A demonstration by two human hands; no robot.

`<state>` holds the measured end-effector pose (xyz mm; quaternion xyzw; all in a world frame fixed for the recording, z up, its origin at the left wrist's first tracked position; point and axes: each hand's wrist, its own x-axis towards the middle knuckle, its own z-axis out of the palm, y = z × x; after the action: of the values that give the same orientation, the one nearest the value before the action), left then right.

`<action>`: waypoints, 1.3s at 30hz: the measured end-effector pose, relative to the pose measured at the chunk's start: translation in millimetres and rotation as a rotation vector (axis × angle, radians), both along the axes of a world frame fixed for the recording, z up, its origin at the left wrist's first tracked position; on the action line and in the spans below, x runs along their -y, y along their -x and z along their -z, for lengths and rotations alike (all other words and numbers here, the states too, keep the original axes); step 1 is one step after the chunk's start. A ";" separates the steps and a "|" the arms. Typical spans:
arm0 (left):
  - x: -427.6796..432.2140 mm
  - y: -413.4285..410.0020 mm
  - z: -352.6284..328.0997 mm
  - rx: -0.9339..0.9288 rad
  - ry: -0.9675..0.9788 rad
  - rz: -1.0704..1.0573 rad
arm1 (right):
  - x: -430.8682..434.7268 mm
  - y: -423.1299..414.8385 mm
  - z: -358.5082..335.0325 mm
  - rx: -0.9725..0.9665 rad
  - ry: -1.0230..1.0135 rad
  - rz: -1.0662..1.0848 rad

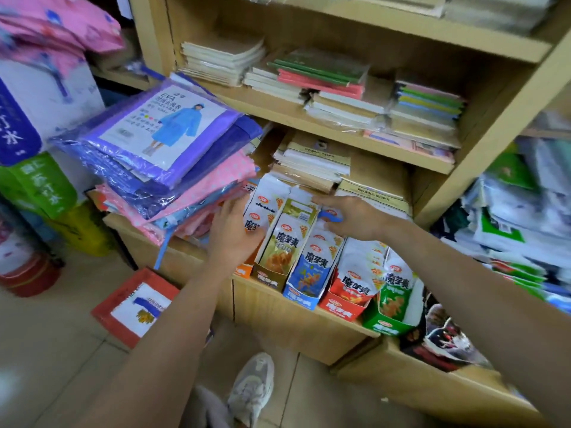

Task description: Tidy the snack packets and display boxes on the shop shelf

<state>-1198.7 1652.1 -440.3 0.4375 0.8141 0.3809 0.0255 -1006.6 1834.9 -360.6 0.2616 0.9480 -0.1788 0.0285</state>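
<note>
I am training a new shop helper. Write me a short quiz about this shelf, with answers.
1. True or false: the green box stands directly right of the red box.
2. Which box stands between the gold box and the red box? A green, B blue, C orange.
3. Which hand is nearer the raincoat packets?
Key: 1 true; 2 B, the blue box; 3 the left hand.

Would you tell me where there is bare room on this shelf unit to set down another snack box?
Only a narrow strip of counter top shows bare, between the raincoat packs and the orange display box, near the left hand. The other display boxes stand packed side by side; notebook stacks crowd behind.
</note>
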 end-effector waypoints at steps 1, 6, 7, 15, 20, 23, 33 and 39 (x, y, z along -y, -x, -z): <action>-0.6 -4.8 -3.4 -0.035 -0.014 -0.006 | 0.1 -4.0 -3.6 -0.019 0.012 0.006; -7.4 -29.9 -9.7 -0.133 -0.041 0.114 | 9.1 -42.2 -13.5 -0.147 -0.030 0.066; -8.1 -36.1 -10.9 -0.141 -0.044 0.149 | 14.4 -53.8 -15.0 -0.180 -0.034 0.074; -7.9 -102.9 -15.7 -0.116 -0.036 0.526 | 85.5 -155.3 13.0 -0.392 -0.226 0.231; -5.4 -160.2 6.8 -0.491 -0.082 0.609 | 117.5 -208.2 57.1 -0.272 -0.497 0.395; -9.0 -173.3 24.6 -0.593 0.007 0.584 | 126.9 -236.4 72.7 -0.221 -0.543 0.436; -21.8 -186.4 13.7 -0.578 0.285 0.565 | 111.3 -257.0 82.9 -0.144 -0.380 0.307; -19.7 -195.6 -49.0 -0.511 0.399 0.552 | 105.7 -275.1 34.0 -0.284 -0.130 0.267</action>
<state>-1003.1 1671.9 -391.3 0.7060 0.7042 0.0742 0.0080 -731.6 1729.2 -394.6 0.3585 0.9089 -0.1546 -0.1463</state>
